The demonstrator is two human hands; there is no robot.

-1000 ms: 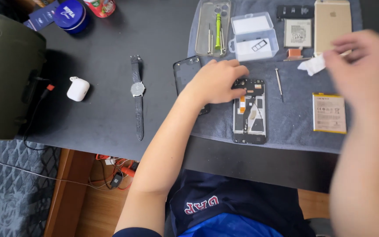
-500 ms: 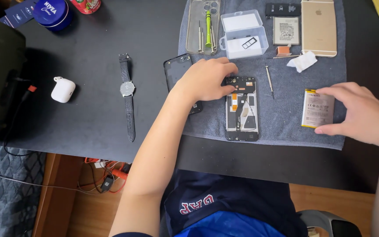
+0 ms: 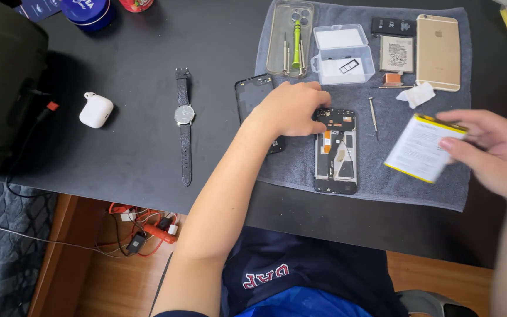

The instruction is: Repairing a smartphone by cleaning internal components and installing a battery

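**Opened phone steadied, flat battery held above the cloth**

One opened black smartphone with its back removed is laid on the grey towel mat, its long axis running from the far edge toward the person, camera end pointing away. Its upper left corner is pressed by the left hand, whose fingers are curled together onto the frame.

One flat white battery pack with a yellow edge is held up by the right hand, just right of the opened phone and above the mat. The fingers are clamped on its right edge; it is tilted, its long axis slanting from upper right to lower left. The hand is blurred.

On the mat are also seen one gold smartphone lying face down, one clear plastic parts box, one clear phone case holding a green-handled tool, one small loose screwdriver, one crumpled white wipe and one black back cover, partly hidden under the left wrist.

On the black desk one leather-strapped wristwatch is laid lengthwise, and one white earbud case sits well left of it.
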